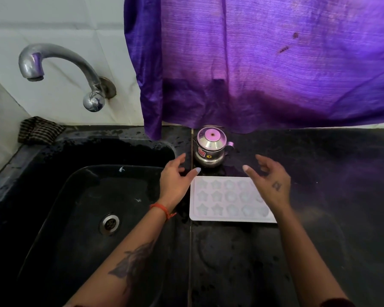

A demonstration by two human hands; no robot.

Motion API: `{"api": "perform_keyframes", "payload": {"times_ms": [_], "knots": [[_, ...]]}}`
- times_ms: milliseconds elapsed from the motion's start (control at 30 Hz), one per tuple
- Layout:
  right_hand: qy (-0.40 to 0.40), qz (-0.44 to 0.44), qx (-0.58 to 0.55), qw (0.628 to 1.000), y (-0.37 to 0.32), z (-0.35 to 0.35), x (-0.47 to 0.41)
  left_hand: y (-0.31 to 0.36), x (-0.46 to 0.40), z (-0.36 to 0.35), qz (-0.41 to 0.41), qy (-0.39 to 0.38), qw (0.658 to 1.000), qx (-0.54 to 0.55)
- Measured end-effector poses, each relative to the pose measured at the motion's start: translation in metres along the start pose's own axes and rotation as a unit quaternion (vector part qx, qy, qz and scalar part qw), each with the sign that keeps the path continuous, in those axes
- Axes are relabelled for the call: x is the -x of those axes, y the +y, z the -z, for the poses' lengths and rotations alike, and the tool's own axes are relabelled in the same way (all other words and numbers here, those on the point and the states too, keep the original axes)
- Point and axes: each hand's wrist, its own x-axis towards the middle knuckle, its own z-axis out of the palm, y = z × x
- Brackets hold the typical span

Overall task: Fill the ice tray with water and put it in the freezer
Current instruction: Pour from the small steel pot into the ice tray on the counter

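Note:
A white ice tray (222, 201) with star and round moulds lies flat on the black counter, just right of the sink. My left hand (176, 180) hovers at the tray's left edge, fingers relaxed and spread, holding nothing. My right hand (268, 181) hangs over the tray's right end, fingers loosely bent and empty, hiding that end of the tray. A chrome tap (60, 67) juts from the wall above the sink; no water runs from it.
The black sink (80, 207) with its steel drain fills the left side. A small steel lidded pot (211, 147) stands just behind the tray. A purple curtain (264, 63) hangs over the counter's back. A striped cloth (39, 130) lies in the left corner.

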Motion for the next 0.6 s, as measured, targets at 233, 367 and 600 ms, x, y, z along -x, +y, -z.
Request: {"api": "perform_keyframes", "payload": {"times_ms": [233,367,600], "knots": [[-0.113,0.016,-0.092,0.989,-0.032,-0.037,-0.031,0.004,-0.025,-0.010,-0.026,-0.054,0.998,0.026],[-0.162,-0.013,-0.129,0.978,-0.032,-0.050,-0.047,0.001,-0.041,-0.019,-0.017,-0.096,0.993,0.069],[-0.157,-0.042,-0.127,0.979,-0.024,-0.061,-0.063,0.012,-0.065,-0.032,0.068,-0.100,0.961,0.247]]}}
